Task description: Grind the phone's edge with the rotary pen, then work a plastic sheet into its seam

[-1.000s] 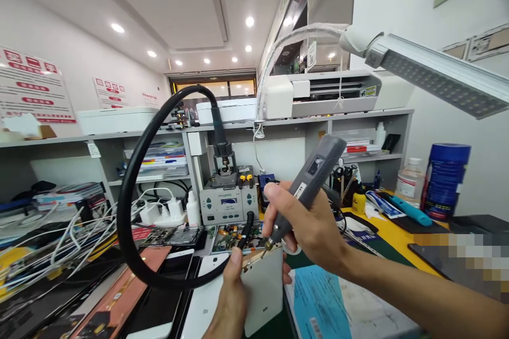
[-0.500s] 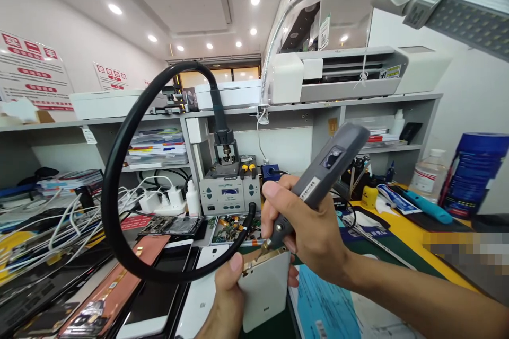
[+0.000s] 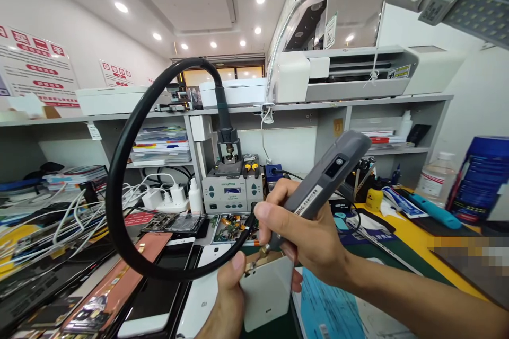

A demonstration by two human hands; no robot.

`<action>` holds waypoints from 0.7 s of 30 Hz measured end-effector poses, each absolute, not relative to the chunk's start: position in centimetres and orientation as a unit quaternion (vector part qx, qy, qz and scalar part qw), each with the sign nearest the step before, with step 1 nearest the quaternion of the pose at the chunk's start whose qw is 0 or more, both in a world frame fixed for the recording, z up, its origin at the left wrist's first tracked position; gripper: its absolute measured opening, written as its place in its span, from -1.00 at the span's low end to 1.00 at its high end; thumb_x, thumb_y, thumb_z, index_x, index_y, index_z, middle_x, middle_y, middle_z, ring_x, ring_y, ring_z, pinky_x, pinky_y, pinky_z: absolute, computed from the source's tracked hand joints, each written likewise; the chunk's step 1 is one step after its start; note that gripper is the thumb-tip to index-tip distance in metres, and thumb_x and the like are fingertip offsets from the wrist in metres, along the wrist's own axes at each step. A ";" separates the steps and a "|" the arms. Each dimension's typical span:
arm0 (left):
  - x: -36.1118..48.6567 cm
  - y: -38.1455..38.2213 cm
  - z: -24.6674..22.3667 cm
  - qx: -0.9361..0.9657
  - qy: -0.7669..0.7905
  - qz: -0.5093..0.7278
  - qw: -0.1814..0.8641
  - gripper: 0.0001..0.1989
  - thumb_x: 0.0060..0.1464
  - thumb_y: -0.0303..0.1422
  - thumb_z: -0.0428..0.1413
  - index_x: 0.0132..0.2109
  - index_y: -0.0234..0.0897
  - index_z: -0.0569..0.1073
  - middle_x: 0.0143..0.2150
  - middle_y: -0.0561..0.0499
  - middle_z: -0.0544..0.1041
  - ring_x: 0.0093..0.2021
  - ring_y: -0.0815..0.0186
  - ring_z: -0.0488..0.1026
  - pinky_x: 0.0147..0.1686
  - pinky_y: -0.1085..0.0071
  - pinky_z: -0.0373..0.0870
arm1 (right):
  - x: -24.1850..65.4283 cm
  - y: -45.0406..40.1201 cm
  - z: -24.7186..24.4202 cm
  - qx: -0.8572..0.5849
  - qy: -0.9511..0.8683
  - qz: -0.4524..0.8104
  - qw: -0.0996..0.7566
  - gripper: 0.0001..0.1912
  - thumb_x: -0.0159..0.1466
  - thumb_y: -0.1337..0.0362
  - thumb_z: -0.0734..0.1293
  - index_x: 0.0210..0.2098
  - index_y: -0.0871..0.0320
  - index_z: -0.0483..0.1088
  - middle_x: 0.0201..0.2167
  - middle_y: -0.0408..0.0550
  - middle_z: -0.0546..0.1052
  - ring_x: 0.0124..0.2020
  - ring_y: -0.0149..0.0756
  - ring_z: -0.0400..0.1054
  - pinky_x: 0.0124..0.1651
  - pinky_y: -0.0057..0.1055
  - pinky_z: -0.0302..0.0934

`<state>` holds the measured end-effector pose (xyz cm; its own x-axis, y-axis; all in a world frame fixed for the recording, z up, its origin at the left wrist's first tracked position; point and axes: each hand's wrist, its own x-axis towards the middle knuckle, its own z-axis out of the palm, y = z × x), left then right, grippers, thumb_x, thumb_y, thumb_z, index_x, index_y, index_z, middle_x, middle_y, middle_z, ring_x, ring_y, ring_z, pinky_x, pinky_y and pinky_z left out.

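Left hand (image 3: 230, 286): partly closed on a white panel (image 3: 267, 296), thumb by its upper left corner, fingertips showing past its right side.
Right hand (image 3: 306, 230): closed pen-fashion around a thick gray tool (image 3: 342, 156), tilted with its narrow end down and to the left.
White panel: held up on a slant in front of the person, above the counter (image 3: 413, 243); small metallic parts show along its top edge.
Tool tip: at that top edge, near the left thumb; whether it touches is too small to tell.
Black hose (image 3: 115, 196): looping left of the hands, its upper end in the holder on the gray station (image 3: 228, 201).
Blue sheet (image 3: 330, 304): right of the panel.
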<state>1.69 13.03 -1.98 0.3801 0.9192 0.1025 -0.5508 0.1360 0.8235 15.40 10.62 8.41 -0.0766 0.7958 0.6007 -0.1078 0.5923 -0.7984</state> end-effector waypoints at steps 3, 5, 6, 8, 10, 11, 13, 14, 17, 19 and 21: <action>1.9 13.1 -2.1 0.414 0.214 0.521 0.716 -0.40 -0.16 0.12 0.31 -0.17 -0.33 0.65 -0.20 -0.21 0.69 0.08 -0.38 0.52 0.08 -0.16 0.44 | 15.4 10.5 8.6 -0.271 -0.630 0.396 0.611 -0.72 0.27 0.17 0.44 -0.50 0.16 0.40 -0.57 -0.12 0.58 -0.80 -0.59 0.15 -0.77 -0.61 0.01; 2.0 13.3 -2.2 0.414 0.211 0.528 0.711 -0.42 -0.16 0.11 0.33 -0.19 -0.31 0.64 -0.21 -0.17 0.70 0.08 -0.37 0.52 0.10 -0.16 0.43 | 15.3 10.4 8.6 -0.275 -0.622 0.427 0.596 -0.71 0.26 0.18 0.40 -0.53 0.15 0.38 -0.56 -0.10 0.60 -0.82 -0.57 0.15 -0.80 -0.59 0.02; 2.1 13.4 -2.3 0.415 0.211 0.531 0.708 -0.43 -0.16 0.11 0.33 -0.19 -0.30 0.64 -0.21 -0.16 0.70 0.08 -0.36 0.52 0.11 -0.15 0.43 | 15.2 10.3 8.7 -0.275 -0.619 0.437 0.591 -0.70 0.26 0.19 0.39 -0.55 0.15 0.36 -0.57 -0.10 0.59 -0.83 -0.56 0.15 -0.81 -0.59 0.03; 2.1 13.6 -2.5 0.416 0.211 0.535 0.704 -0.44 -0.08 0.10 0.32 -0.15 -0.31 0.63 -0.16 -0.13 0.69 0.08 -0.28 0.52 0.13 -0.13 0.42 | 15.1 10.1 8.7 -0.276 -0.618 0.435 0.593 -0.70 0.25 0.22 0.37 -0.59 0.14 0.34 -0.61 -0.12 0.56 -0.83 -0.55 0.14 -0.83 -0.57 0.06; 2.2 13.8 -2.8 0.417 0.213 0.535 0.703 -0.48 0.09 0.06 0.25 -0.05 -0.32 0.59 -0.04 -0.09 0.65 0.08 -0.14 0.53 0.13 -0.08 0.44 | 15.0 9.7 8.7 -0.270 -0.623 0.407 0.611 -0.71 0.25 0.26 0.36 -0.59 0.14 0.37 -0.63 -0.14 0.53 -0.84 -0.56 0.13 -0.82 -0.57 0.07; 2.2 13.8 -2.9 0.417 0.214 0.535 0.703 -0.51 0.18 0.02 0.21 0.01 -0.32 0.56 0.02 -0.09 0.62 0.09 -0.06 0.53 0.12 -0.05 0.45 | 15.0 9.5 8.6 -0.268 -0.626 0.390 0.620 -0.71 0.26 0.27 0.35 -0.59 0.15 0.39 -0.64 -0.16 0.51 -0.84 -0.57 0.13 -0.82 -0.57 0.08; 2.2 13.8 -3.0 0.417 0.214 0.534 0.704 -0.56 0.27 -0.04 0.15 0.07 -0.31 0.51 0.10 -0.07 0.56 0.08 0.03 0.53 0.10 0.00 0.47 | 15.0 9.2 8.6 -0.264 -0.634 0.363 0.630 -0.72 0.27 0.27 0.34 -0.57 0.16 0.42 -0.67 -0.21 0.46 -0.85 -0.58 0.12 -0.82 -0.57 0.06; 2.2 13.8 -2.9 0.417 0.214 0.533 0.705 -0.56 0.27 -0.05 0.16 0.07 -0.31 0.51 0.10 -0.07 0.56 0.08 0.04 0.53 0.09 0.01 0.47 | 15.0 9.1 8.6 -0.265 -0.639 0.350 0.631 -0.72 0.27 0.27 0.34 -0.57 0.15 0.42 -0.68 -0.22 0.44 -0.84 -0.58 0.11 -0.81 -0.57 0.04; 2.2 13.5 -2.6 0.419 0.212 0.527 0.708 -0.49 0.15 0.02 0.23 -0.02 -0.34 0.58 -0.01 -0.11 0.64 0.08 -0.11 0.52 0.06 0.00 0.47 | 15.1 9.1 8.5 -0.274 -0.663 0.298 0.630 -0.71 0.27 0.28 0.32 -0.58 0.14 0.40 -0.65 -0.16 0.46 -0.76 -0.54 0.18 -0.76 -0.56 0.05; 2.3 13.4 -2.5 0.420 0.209 0.525 0.710 -0.43 0.02 0.09 0.27 -0.10 -0.37 0.63 -0.11 -0.14 0.68 0.09 -0.23 0.50 0.05 -0.02 0.46 | 15.2 9.2 8.5 -0.267 -0.680 0.265 0.629 -0.71 0.29 0.29 0.31 -0.58 0.12 0.39 -0.62 -0.13 0.47 -0.70 -0.49 0.22 -0.70 -0.52 0.13; 2.5 13.3 -2.6 0.424 0.205 0.524 0.710 -0.38 -0.04 0.15 0.26 -0.13 -0.37 0.64 -0.16 -0.16 0.68 0.09 -0.29 0.49 0.05 -0.03 0.44 | 15.2 9.0 8.3 -0.263 -0.697 0.237 0.624 -0.73 0.30 0.29 0.30 -0.55 0.11 0.40 -0.61 -0.12 0.47 -0.66 -0.44 0.25 -0.65 -0.47 0.18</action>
<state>2.49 13.28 -2.61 0.3667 0.9176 0.1534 -0.5696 0.0911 0.8168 15.24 9.03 8.34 -0.0832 0.6628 0.7442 0.0703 0.7488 -0.6591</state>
